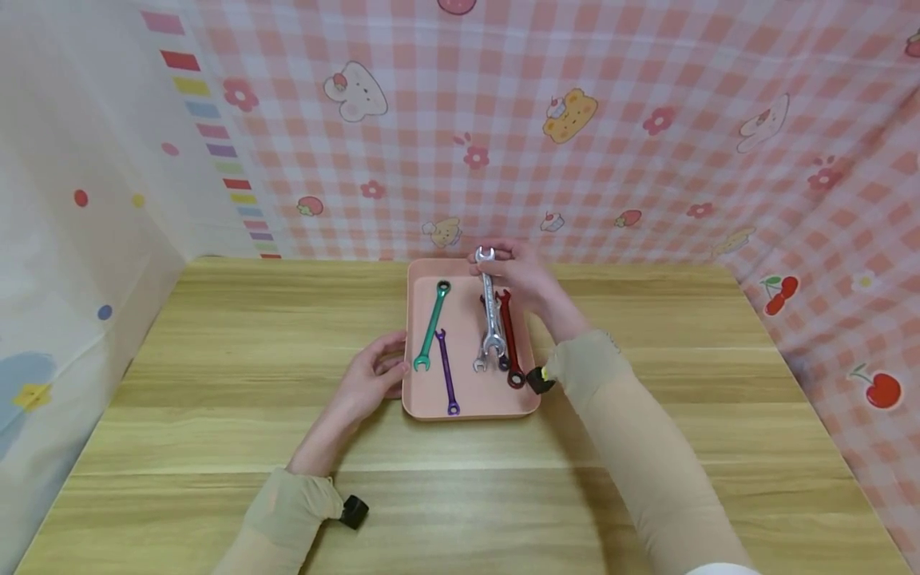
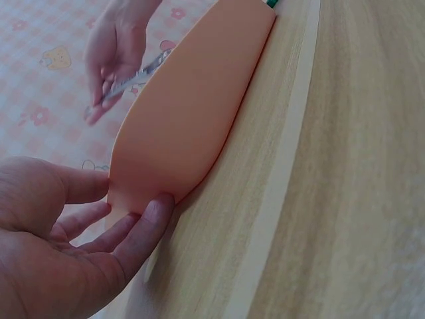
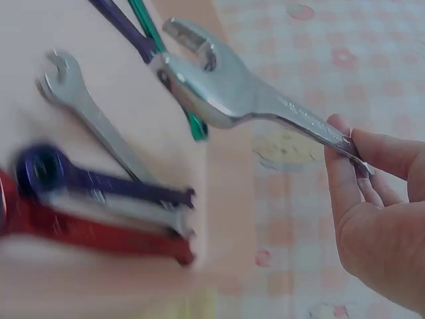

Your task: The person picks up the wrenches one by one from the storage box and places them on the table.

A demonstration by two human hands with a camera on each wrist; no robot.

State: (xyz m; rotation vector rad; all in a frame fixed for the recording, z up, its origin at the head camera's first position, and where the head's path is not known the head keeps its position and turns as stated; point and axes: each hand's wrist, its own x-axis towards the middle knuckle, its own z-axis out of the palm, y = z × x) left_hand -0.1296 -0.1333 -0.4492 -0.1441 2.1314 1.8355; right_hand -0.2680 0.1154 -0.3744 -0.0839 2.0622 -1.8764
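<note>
The right hand (image 1: 523, 271) pinched a silver double open-end wrench (image 1: 489, 303) by its far end, between thumb and fingers, the shaft reaching from the fingertips back toward the person, above a pink tray (image 1: 485, 401). With only that end held, the free end could have dipped or twisted, since the long shaft gave it leverage and the metal looked slick. Just below that hand, toward the person, a red ratcheting wrench (image 1: 511, 339), a dark purple ring-ended wrench (image 3: 119, 186) and a smaller silver wrench (image 3: 99, 129) lay close together; a low sweep of the free end could have hooked or knocked one of them, and the head view did not settle how much clearance there was. Farther left of the hand, a green ratcheting wrench (image 1: 433, 326) and a purple combination wrench (image 1: 447, 371) lay near each other, whether touching I could not tell. Beyond them the left hand (image 1: 368, 382) held no wrench, its loose fingers resting against the tray's outer left wall; too hard a push there might have slid the tray across the wooden tabletop (image 1: 647, 383) and shifted the wrenches.
</note>
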